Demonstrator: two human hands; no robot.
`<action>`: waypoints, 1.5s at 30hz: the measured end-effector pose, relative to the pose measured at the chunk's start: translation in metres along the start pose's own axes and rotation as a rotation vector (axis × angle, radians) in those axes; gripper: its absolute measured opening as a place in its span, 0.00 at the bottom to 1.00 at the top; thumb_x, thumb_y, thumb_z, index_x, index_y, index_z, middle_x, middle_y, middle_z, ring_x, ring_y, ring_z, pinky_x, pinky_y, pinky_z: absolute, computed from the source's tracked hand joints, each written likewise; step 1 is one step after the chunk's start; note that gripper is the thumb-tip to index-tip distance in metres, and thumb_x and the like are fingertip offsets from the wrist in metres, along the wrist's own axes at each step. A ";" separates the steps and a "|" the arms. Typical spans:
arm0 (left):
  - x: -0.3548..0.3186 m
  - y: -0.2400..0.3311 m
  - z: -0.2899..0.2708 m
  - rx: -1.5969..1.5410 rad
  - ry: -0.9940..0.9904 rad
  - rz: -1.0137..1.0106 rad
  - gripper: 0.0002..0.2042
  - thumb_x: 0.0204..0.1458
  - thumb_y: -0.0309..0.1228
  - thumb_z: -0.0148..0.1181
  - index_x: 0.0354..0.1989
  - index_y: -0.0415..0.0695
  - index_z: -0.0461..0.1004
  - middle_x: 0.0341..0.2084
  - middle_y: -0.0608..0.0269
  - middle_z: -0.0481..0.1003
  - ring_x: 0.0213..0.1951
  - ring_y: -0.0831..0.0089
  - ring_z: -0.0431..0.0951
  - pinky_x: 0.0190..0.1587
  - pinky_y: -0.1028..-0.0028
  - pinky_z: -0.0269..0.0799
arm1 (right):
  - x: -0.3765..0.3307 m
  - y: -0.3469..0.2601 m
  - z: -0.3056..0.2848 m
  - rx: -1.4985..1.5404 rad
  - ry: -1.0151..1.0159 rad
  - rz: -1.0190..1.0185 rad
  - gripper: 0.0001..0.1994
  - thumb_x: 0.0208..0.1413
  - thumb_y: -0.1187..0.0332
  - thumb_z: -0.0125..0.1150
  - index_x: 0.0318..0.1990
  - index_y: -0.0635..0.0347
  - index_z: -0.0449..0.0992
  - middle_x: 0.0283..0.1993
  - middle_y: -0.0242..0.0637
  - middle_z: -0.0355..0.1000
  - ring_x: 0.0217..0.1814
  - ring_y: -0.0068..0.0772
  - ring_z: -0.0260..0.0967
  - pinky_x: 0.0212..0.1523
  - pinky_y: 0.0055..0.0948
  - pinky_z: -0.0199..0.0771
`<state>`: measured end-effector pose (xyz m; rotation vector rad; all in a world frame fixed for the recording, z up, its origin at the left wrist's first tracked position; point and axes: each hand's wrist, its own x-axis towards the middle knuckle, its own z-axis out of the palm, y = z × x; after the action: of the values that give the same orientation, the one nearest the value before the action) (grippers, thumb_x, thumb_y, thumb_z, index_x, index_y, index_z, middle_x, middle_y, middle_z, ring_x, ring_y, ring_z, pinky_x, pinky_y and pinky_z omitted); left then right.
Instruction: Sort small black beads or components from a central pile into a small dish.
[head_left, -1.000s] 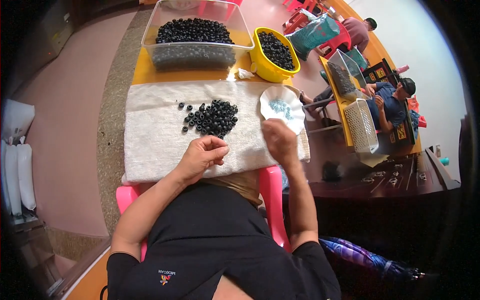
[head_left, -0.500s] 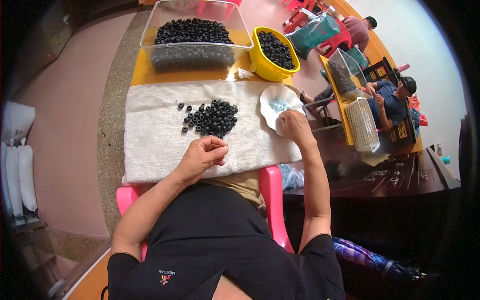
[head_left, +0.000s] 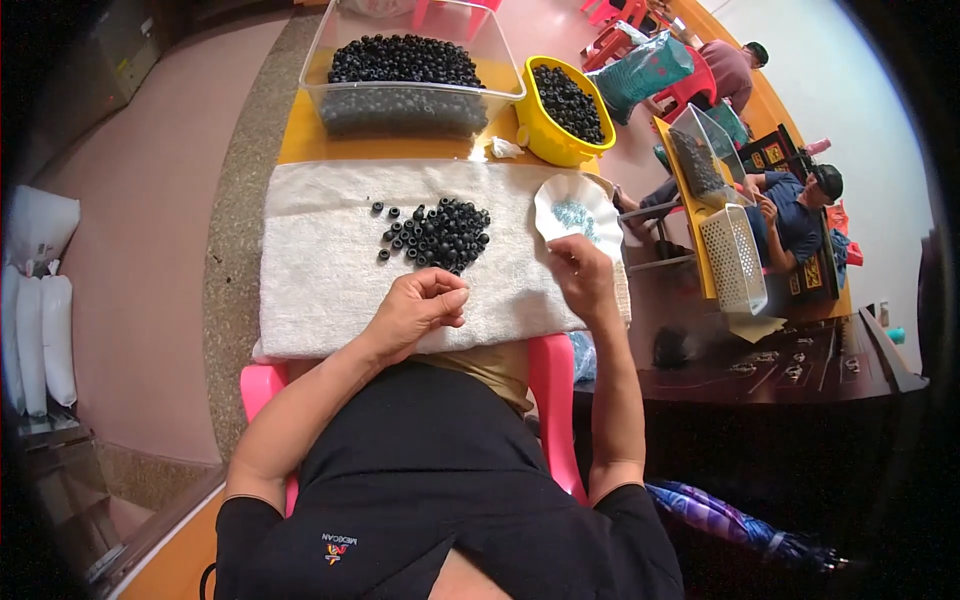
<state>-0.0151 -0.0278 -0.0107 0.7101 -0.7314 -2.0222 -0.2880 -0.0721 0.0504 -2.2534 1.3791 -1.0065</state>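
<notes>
Person sorting small black rings on a white towel [head_left: 330, 270].

Left hand [head_left: 418, 308], fingers pinched together (contents hidden), rests below the ring pile [head_left: 440, 232]; right hand [head_left: 580, 275], fingers curled, touches the white scalloped dish [head_left: 570, 205]. Best picked one at a time.

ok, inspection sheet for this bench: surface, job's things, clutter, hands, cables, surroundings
Surface: white towel spread over a yellow table.
Job's things: pile of small black rings on the towel; white scalloped dish holding pale blue bits.
Clutter: clear bin and yellow bowl, both full of black rings; crumpled white scrap.
Hands: left hand curled, fingertips pinched; right hand at the dish's near edge. Whether either holds anything cannot be told.
Cables: nothing seen.
Surroundings: pink chair; other people seated at right; white sacks at left.
</notes>
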 end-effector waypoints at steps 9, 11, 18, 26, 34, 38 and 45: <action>-0.001 0.001 0.003 0.016 0.045 0.028 0.07 0.54 0.24 0.64 0.40 0.39 0.76 0.33 0.64 0.77 0.33 0.77 0.78 0.38 0.78 0.79 | -0.025 -0.032 0.041 0.387 -0.138 0.213 0.04 0.55 0.78 0.64 0.37 0.66 0.77 0.33 0.31 0.73 0.35 0.17 0.70 0.36 0.17 0.69; -0.001 0.000 0.002 0.013 0.054 0.025 0.07 0.54 0.24 0.64 0.40 0.38 0.76 0.33 0.63 0.78 0.33 0.76 0.79 0.39 0.77 0.79 | -0.027 -0.034 0.047 0.423 -0.154 0.206 0.04 0.55 0.79 0.64 0.37 0.66 0.77 0.34 0.30 0.73 0.35 0.16 0.70 0.36 0.17 0.69; -0.001 0.000 0.001 -0.009 0.042 0.009 0.09 0.54 0.23 0.64 0.42 0.37 0.75 0.34 0.61 0.78 0.35 0.74 0.80 0.42 0.74 0.81 | -0.029 -0.043 0.057 0.529 -0.174 0.250 0.05 0.55 0.78 0.64 0.39 0.66 0.77 0.34 0.29 0.74 0.36 0.16 0.70 0.38 0.18 0.70; 0.000 -0.001 0.000 0.027 0.015 0.023 0.11 0.54 0.22 0.62 0.45 0.38 0.73 0.37 0.61 0.77 0.37 0.74 0.79 0.44 0.72 0.80 | -0.030 -0.046 0.063 0.619 -0.132 0.116 0.06 0.56 0.80 0.62 0.41 0.68 0.77 0.42 0.38 0.76 0.43 0.23 0.74 0.44 0.21 0.74; 0.001 0.001 -0.001 0.020 -0.051 0.020 0.15 0.54 0.21 0.62 0.48 0.41 0.66 0.39 0.62 0.75 0.40 0.75 0.78 0.45 0.71 0.79 | -0.032 -0.053 0.070 0.595 -0.174 0.047 0.07 0.54 0.79 0.64 0.41 0.66 0.77 0.43 0.41 0.77 0.43 0.28 0.76 0.43 0.27 0.77; 0.000 0.002 -0.001 0.014 -0.040 0.003 0.14 0.54 0.21 0.61 0.47 0.41 0.66 0.39 0.62 0.74 0.40 0.75 0.78 0.45 0.71 0.79 | -0.029 -0.056 0.068 0.446 -0.146 -0.052 0.09 0.51 0.79 0.66 0.40 0.65 0.77 0.41 0.42 0.77 0.41 0.33 0.77 0.42 0.28 0.77; 0.000 0.001 -0.001 -0.024 -0.031 0.018 0.13 0.55 0.23 0.62 0.46 0.42 0.67 0.38 0.64 0.74 0.39 0.75 0.77 0.45 0.72 0.79 | -0.033 -0.055 0.072 0.372 -0.037 -0.068 0.08 0.49 0.80 0.67 0.38 0.64 0.78 0.39 0.42 0.77 0.39 0.33 0.77 0.40 0.29 0.76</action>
<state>-0.0141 -0.0287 -0.0105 0.6577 -0.7279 -2.0258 -0.2109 -0.0237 0.0188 -2.0394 1.0068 -1.1313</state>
